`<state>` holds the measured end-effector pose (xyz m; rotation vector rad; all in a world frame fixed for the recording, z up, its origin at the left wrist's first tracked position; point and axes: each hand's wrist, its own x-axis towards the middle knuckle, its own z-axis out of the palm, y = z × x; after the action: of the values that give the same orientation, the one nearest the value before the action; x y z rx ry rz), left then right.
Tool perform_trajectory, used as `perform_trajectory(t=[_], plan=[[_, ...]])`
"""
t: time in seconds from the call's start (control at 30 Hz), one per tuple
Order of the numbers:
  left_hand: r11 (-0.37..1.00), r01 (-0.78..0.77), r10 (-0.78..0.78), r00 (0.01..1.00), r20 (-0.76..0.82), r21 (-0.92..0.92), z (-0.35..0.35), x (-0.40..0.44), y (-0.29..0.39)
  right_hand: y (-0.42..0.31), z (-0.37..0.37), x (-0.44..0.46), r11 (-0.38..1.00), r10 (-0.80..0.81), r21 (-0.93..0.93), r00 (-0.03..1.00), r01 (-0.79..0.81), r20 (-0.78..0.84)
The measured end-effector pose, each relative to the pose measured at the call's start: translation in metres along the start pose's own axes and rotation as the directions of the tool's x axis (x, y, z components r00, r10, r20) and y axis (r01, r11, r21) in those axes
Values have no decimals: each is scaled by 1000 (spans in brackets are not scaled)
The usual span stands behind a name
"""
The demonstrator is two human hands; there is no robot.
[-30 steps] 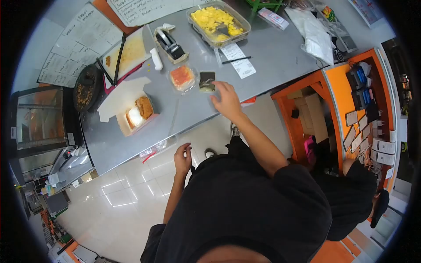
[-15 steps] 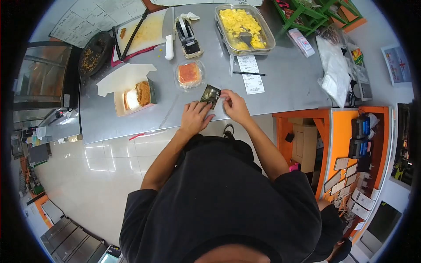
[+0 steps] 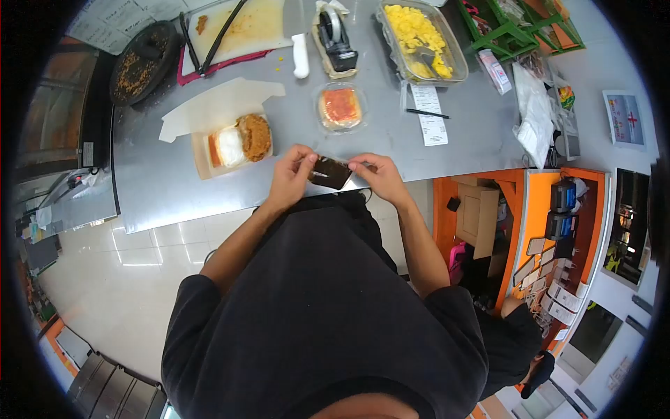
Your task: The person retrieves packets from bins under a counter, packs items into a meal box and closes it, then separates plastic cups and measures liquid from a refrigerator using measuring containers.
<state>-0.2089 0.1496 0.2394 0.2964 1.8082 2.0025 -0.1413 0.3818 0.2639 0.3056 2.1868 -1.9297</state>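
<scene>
Over the grey counter's (image 3: 160, 185) near edge, a dark packet (image 3: 329, 174) is held between two hands: the left hand (image 3: 289, 179) pinches it at ten o'clock, the right hand (image 3: 382, 178) at two. Beyond it, a clear container (image 3: 342, 131) sits at twelve, an open box (image 3: 209, 112) at ten, a receipt (image 3: 430, 115) at two, and farthest, a tray (image 3: 447, 82) of yellow food (image 3: 417, 31) at one.

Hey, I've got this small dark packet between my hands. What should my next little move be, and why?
I'd probably try a small tear at the packet's upper right corner. Your right hand already pinches there, your left hand grips the opposite side, and I can't make out any opening in it.
</scene>
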Motion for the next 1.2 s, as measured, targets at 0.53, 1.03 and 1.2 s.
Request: perform_trajectory(t=[0.53, 1.03, 1.2], plan=[[964, 196, -193, 981, 38, -181, -118, -37, 45, -67, 134, 49, 971, -89, 231, 991, 64, 101], [84, 225, 406, 882, -239, 971, -172, -11, 56, -131, 163, 117, 726, -614, -383, 789, 571, 11], [308, 195, 383, 871, -309, 931, -196, -3, 67, -126, 174, 125, 719, -654, -340, 756, 606, -38]])
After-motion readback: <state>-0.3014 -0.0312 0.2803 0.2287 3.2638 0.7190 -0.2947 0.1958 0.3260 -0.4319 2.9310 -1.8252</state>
